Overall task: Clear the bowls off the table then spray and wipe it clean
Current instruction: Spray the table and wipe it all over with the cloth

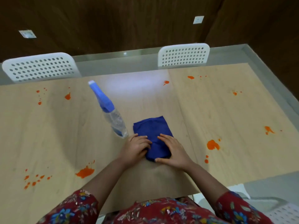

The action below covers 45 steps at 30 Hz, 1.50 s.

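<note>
A folded dark blue cloth (151, 129) lies on the light wooden table (48, 135), near the middle. My left hand (136, 147) rests on the cloth's left near edge with the fingers curled over it. My right hand (174, 150) lies flat on the cloth's near right part, its thumb hooked under the near end. A clear spray bottle (113, 117) with a blue trigger head stands just left of the cloth, apart from my hands. Orange splashes (213, 145) and another orange splash (85, 172) dot the tabletop. No bowls are in view.
Two white perforated chairs stand at the far side, one chair (40, 67) on the left and one chair (183, 54) on the right. A third white chair (283, 212) is at the near right corner. A dark wood wall is behind the table.
</note>
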Available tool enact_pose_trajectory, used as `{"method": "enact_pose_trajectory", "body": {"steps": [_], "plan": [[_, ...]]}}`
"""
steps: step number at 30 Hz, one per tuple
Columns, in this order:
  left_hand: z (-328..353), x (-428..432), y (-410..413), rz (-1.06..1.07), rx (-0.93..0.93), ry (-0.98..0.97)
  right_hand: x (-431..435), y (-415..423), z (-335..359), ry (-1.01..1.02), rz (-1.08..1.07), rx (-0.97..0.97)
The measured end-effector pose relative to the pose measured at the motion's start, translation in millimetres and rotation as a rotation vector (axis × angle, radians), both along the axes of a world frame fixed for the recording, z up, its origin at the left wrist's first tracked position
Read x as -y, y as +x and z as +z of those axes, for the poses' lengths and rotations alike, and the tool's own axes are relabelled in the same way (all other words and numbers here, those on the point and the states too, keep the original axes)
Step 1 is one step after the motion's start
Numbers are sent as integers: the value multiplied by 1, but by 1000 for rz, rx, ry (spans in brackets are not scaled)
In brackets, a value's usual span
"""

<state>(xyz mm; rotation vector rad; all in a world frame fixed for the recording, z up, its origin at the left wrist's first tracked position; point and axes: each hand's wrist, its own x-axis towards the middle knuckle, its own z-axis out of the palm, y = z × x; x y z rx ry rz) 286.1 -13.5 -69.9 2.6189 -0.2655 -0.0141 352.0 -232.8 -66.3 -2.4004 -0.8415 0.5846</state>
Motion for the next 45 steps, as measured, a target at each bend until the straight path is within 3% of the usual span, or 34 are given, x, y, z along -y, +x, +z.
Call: {"method": "enact_pose_trajectory", "body": {"steps": [2,3,7,11,14,16,19,20,22,23,24,28,31,35,39,41,45], "plan": [[17,15,16,135,10,-141,-7,3,1,-57,3,117],[28,23,26,194,-10,-243,-9,6,5,-30,-58,82],[66,47,63,176,-49,-556,4,23,40,384,-356,-367],[71,50,78,296,-43,-757,55,44,82,382,-547,-525],[45,56,77,428,-131,-559,102,56,107,406,-685,-384],[28,65,73,371,-198,-427,125,58,118,327,-660,-217],[10,84,69,221,-266,-220,149,56,117,-131,-420,81],[6,89,68,194,-308,-161,155,54,112,-333,-288,85],[-3,97,67,151,-393,-63,165,48,96,-698,-37,-91],[-7,99,65,130,-415,-9,169,46,85,-787,-13,-168],[-10,101,65,113,-419,45,170,46,75,-781,-69,-164],[-13,102,64,88,-433,143,138,50,22,-416,-598,102],[-13,102,64,75,-439,164,115,38,-15,-486,-565,138],[-15,100,65,69,-462,173,153,30,-31,-466,-629,176],[-16,99,66,41,-477,173,170,85,-36,-420,-854,185],[-16,99,65,36,-474,164,139,99,-31,-392,-792,237],[-15,101,65,64,-485,183,112,25,-39,-361,-253,326]]}}
